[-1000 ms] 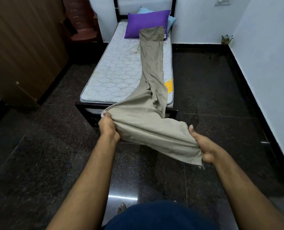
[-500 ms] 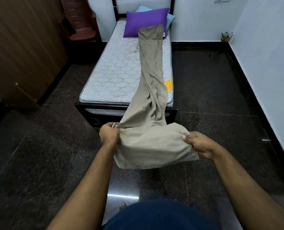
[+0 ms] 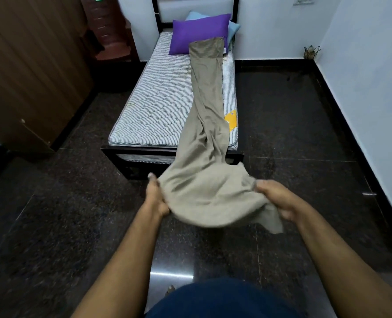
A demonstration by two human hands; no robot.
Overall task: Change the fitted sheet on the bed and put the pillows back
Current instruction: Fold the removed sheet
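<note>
A khaki sheet (image 3: 207, 99) lies in a long folded strip down the right side of the bare striped mattress (image 3: 165, 104) and hangs off the foot of the black bed frame (image 3: 121, 154). Its near end is bunched between my hands above the floor. My left hand (image 3: 156, 196) grips the left edge of the bunch. My right hand (image 3: 279, 200) grips the right edge, with a loose corner dangling below it. A purple pillow (image 3: 197, 33) leans at the head of the bed, with a light blue pillow (image 3: 232, 28) behind it.
A brown wardrobe (image 3: 30, 72) stands along the left wall, with a dark wooden stand (image 3: 107, 31) beyond it. Dark polished floor (image 3: 293, 125) surrounds the bed. A white wall (image 3: 371, 76) runs on the right, with a small ornament (image 3: 311, 51) in the far corner.
Both hands have drawn the near end of the sheet back from the bed and gathered it closer together. The right hand's corner now hangs loose below it.
</note>
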